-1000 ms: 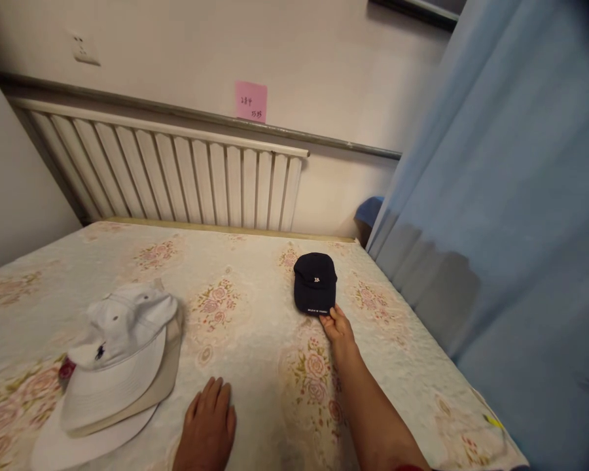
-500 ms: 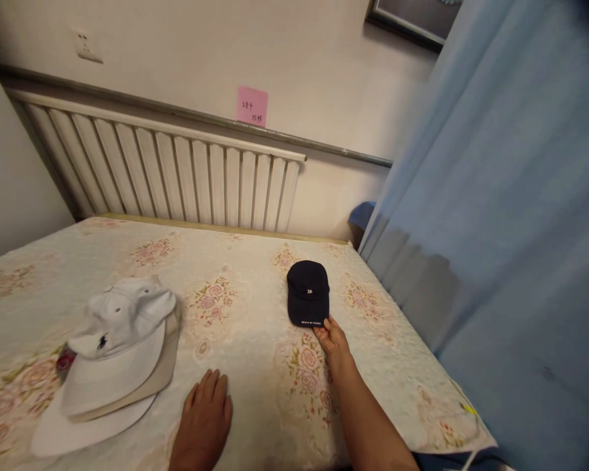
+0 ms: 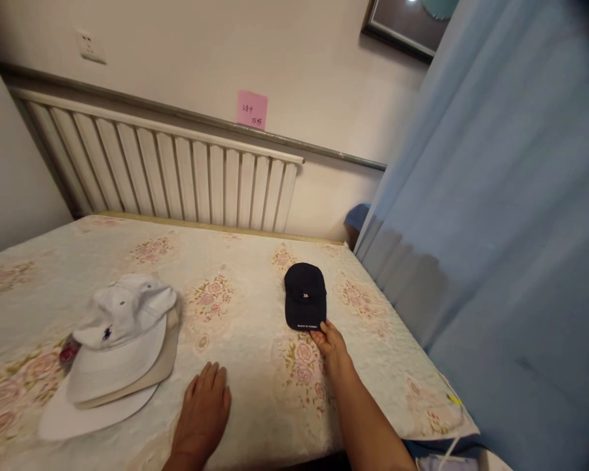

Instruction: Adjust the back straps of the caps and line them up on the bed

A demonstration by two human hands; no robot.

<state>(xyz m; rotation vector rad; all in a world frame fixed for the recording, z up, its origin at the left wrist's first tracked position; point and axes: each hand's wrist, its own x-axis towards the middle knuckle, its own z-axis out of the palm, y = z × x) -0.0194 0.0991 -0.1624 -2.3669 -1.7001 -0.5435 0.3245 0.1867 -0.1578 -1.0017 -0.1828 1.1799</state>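
A black baseball cap [image 3: 305,297] with a small pale emblem and white lettering along its brim is right of centre, brim toward me. My right hand [image 3: 330,341] pinches the right front of that brim, thumb on top and fingers beneath. Flat on the floral bedspread [image 3: 255,392] lies my left hand [image 3: 203,405], fingers stretched out, holding nothing. To its left is a stack of caps: a white cap [image 3: 122,340] with a dark emblem on top, a beige brim [image 3: 152,376] under it and another white brim [image 3: 93,418] lowest.
Behind the bed runs a white radiator [image 3: 186,173] below a pipe, with a pink note [image 3: 252,110] on the wall above. A blue curtain [image 3: 471,229] hangs along the right side. A dark blue object [image 3: 357,216] shows partly beside the curtain at the back.
The view has shifted slightly. My right hand keeps its pinch on the black cap's brim, and my left hand stays flat on the bedspread. The cap stack looks the same.
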